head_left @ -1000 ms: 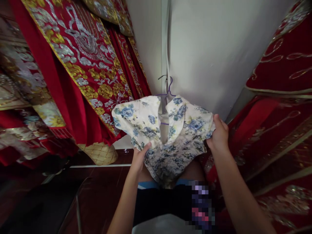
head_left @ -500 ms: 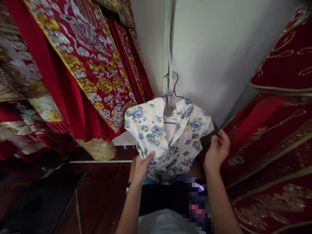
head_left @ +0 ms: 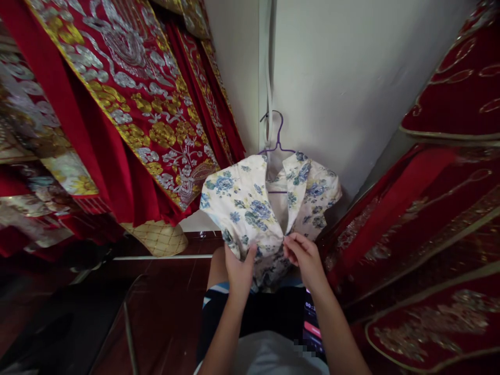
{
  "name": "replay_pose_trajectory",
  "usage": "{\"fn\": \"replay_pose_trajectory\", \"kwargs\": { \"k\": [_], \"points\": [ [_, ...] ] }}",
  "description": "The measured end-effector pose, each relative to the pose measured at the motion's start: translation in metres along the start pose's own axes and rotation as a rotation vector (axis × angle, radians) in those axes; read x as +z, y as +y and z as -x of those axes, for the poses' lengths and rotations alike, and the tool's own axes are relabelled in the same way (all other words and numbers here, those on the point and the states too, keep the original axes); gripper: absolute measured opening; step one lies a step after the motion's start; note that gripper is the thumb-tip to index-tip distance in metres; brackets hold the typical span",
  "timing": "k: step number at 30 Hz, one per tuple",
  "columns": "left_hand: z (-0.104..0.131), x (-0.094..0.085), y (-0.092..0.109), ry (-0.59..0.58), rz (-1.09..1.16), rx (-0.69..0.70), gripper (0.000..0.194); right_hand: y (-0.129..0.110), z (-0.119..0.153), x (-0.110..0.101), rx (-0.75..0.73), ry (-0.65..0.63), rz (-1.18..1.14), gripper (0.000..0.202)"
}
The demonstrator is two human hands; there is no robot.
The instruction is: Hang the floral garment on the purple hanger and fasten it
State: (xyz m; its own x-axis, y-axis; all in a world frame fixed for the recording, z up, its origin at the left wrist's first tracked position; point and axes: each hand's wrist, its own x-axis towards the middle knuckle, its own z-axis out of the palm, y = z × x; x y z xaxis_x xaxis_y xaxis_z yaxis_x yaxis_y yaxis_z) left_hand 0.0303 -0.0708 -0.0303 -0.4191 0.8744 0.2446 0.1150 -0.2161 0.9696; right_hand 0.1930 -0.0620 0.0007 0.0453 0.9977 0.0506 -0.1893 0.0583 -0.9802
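Both hands on the floral blouse [head_left: 253, 208], which hangs on the purple hanger [head_left: 276, 140] vs. the white wall [head_left: 344, 78]: L hand [head_left: 239, 271] grips the left front, R hand [head_left: 304, 258] pinches the placket edge below the collar; closing it up, prob. fastening next w/ edges aligned.

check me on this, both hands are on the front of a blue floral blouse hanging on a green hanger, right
Not quite: the hanger is purple, not green, as the head view shows. The rest holds: the left hand and right hand are on the front of the blue floral blouse.
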Motion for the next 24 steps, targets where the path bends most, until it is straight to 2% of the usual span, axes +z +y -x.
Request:
{"fn": "replay_pose_trajectory", "kwargs": {
  "k": [2, 3, 5, 7, 8, 10, 11, 13, 16, 19, 24],
  "points": [
    [0.008, 0.008, -0.002, 0.162, -0.138, 0.208, 0.079, -0.005, 0.002, -0.007, 0.033, 0.031, -0.050, 0.035],
    [0.011, 0.013, -0.002, 0.149, -0.194, 0.293, 0.077, -0.008, 0.003, -0.010, 0.036, 0.039, -0.053, 0.033],
    [0.014, 0.027, 0.001, -0.042, -0.272, 0.391, 0.064, -0.015, 0.003, -0.015, 0.033, 0.021, -0.024, 0.029],
    [0.011, 0.039, 0.004, -0.250, -0.283, 0.410, 0.044, -0.023, 0.001, -0.018, 0.040, -0.048, 0.032, 0.028],
    [0.009, 0.045, 0.005, -0.309, -0.269, 0.411, 0.032, -0.026, -0.001, -0.019, 0.048, -0.093, 0.063, 0.029],
    [0.003, 0.051, 0.007, -0.348, -0.224, 0.421, 0.010, -0.032, -0.004, -0.018, 0.065, -0.165, 0.106, 0.030],
    [0.001, 0.052, 0.007, -0.366, -0.205, 0.429, 0.008, -0.035, -0.007, -0.017, 0.070, -0.180, 0.112, 0.032],
    [-0.003, 0.051, 0.006, -0.413, -0.194, 0.445, 0.015, -0.040, -0.014, -0.014, 0.063, -0.163, 0.081, 0.034],
    [-0.006, 0.043, 0.005, -0.492, -0.268, 0.452, 0.014, -0.054, -0.035, -0.005, 0.009, -0.068, -0.029, 0.034],
    [-0.008, 0.034, 0.006, -0.535, -0.412, 0.457, 0.015, -0.079, -0.065, 0.008, -0.082, -0.005, -0.133, 0.029],
    [-0.004, 0.026, 0.007, -0.588, -0.641, 0.497, 0.018, -0.126, -0.106, 0.030, -0.165, 0.004, -0.208, 0.023]
  ]
}}
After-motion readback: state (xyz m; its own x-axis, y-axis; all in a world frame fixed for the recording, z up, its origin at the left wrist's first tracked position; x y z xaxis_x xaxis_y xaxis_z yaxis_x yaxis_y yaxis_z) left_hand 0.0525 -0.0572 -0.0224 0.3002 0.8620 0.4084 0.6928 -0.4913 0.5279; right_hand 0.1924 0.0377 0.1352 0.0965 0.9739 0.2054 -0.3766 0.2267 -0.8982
